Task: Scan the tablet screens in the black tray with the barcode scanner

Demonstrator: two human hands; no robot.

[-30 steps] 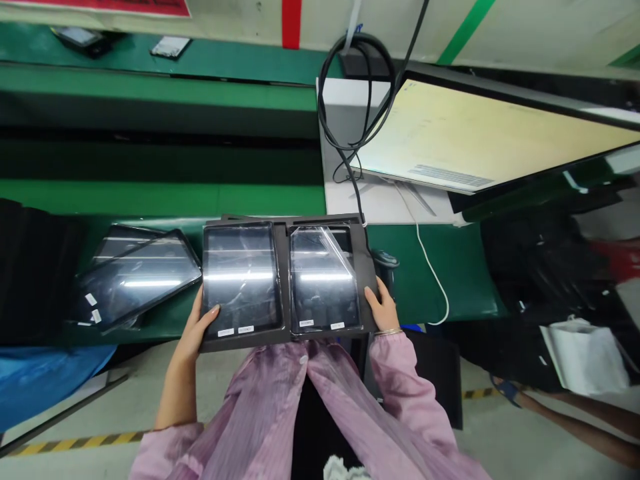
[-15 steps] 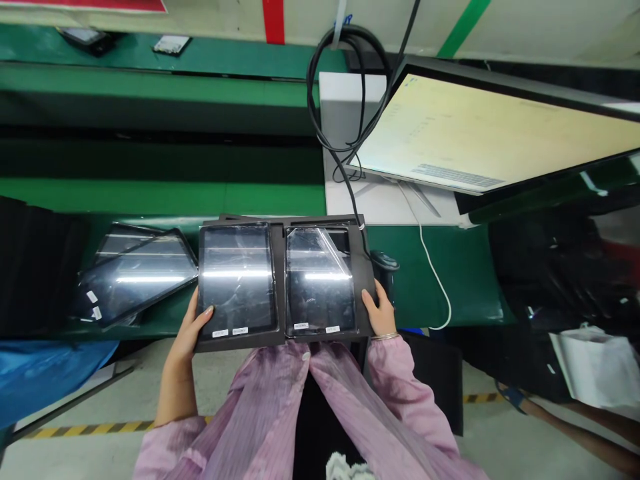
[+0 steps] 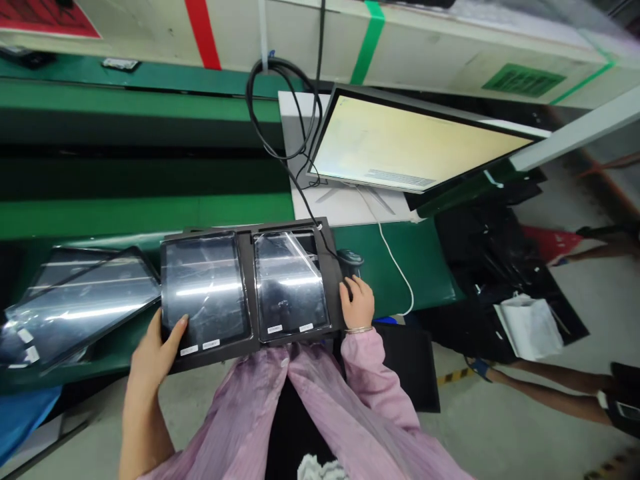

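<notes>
A green workbench (image 3: 140,217) runs across the scene, with a monitor (image 3: 415,143) standing on a white board (image 3: 340,207) to the far right of centre. At the near right, a co-worker's legs (image 3: 550,377) stand on the floor beyond a heap of black bags (image 3: 480,267) and a white paper bag (image 3: 529,328). A dark tray (image 3: 245,293) sits at the bench's near edge, held by the person and carrying two tablets side by side, one per recess. The left tablet (image 3: 205,287) has a glossy cover; the right tablet (image 3: 290,287) has a clear film (image 3: 290,257) with a lifted-looking diagonal edge. More glass-faced tablets (image 3: 83,303) lie overlapped just left of the tray. The left hand (image 3: 155,353) is gripping the tray's near-left corner, thumb on top. The right hand (image 3: 356,303) is curled against the tray's right edge, touching it, right beside a dark handheld device (image 3: 349,263); cannot tell if it is gripping. A black cable (image 3: 280,87) hangs over the far side of the tray.
</notes>
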